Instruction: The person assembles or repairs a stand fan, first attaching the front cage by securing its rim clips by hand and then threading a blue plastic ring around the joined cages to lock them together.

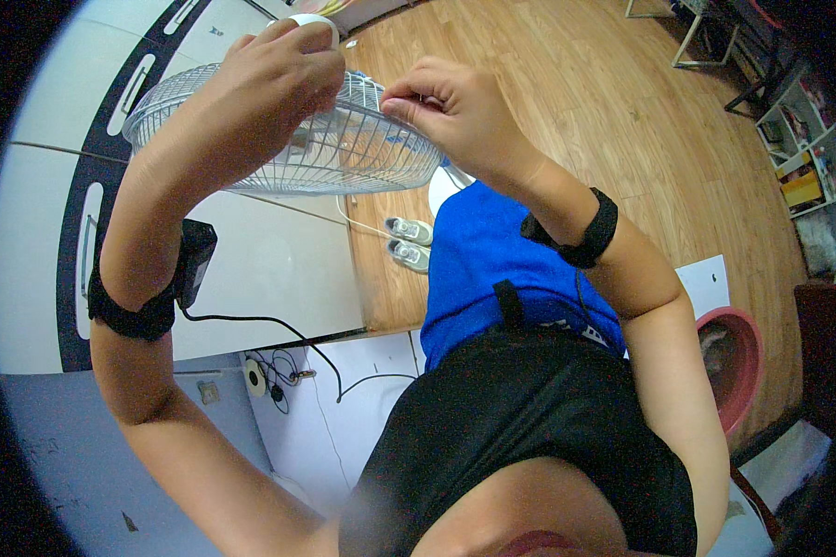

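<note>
A white wire fan cage [362,158] is held up in front of me at the top left. My left hand [283,79] curls over its top, fingers closed round a white rounded piece [316,28] whose lower part it hides. At the cage's right rim, my right hand [446,107] is closed in a pinch against the wires; whether it holds anything besides the wire is too small to tell. A white round base [446,190] shows partly below the cage, beside the blue cloth over my legs.
White cabinets [84,84] with black handle strips line the left. A pair of pale shoes [409,243] sits on the wooden floor [567,84]. At the right are a red basin [743,362], a shelf unit [799,176] and metal furniture legs [692,51]. Cables [279,371] lie at lower left.
</note>
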### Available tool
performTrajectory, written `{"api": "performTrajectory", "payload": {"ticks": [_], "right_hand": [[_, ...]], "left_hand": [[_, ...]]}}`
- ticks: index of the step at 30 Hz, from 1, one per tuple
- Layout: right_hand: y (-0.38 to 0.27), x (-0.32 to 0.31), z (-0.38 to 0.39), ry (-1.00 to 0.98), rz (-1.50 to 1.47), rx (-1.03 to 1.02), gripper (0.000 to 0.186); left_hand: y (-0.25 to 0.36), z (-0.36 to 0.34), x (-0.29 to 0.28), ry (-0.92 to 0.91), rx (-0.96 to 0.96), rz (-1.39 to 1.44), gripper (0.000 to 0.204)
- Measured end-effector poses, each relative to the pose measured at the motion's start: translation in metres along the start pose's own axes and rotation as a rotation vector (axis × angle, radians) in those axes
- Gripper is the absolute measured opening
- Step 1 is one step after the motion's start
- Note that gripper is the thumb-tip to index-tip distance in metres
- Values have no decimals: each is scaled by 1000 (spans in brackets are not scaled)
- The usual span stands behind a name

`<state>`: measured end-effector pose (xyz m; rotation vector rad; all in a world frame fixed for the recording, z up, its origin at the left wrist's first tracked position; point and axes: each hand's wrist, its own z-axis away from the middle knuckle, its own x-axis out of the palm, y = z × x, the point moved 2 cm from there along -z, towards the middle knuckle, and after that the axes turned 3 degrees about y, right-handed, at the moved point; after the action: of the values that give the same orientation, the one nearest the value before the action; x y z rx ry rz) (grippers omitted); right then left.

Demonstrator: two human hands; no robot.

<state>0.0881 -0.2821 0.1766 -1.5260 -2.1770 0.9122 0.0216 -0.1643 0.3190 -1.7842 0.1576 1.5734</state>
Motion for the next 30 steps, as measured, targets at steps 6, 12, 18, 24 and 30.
{"api": "performTrajectory", "payload": {"ticks": [6, 12, 18, 24, 30], "right_hand": [[5, 2, -1, 30, -14, -3, 11], [4, 1, -1, -19, -89, 32, 12], [7, 4, -1, -116, -169, 34, 10], [5, 6, -4, -113, -130, -4, 7], [7, 13, -3, -51, -95, 47, 5]], "left_hand": [[4, -5, -8, -56, -16, 7, 8], [1, -8, -7, -106, -28, -18, 10], [4, -5, -7, -54, -30, 16, 10], [3, 2, -4, 9, -40, -40, 10], [18, 15, 5, 274, -162, -303, 27]]}}
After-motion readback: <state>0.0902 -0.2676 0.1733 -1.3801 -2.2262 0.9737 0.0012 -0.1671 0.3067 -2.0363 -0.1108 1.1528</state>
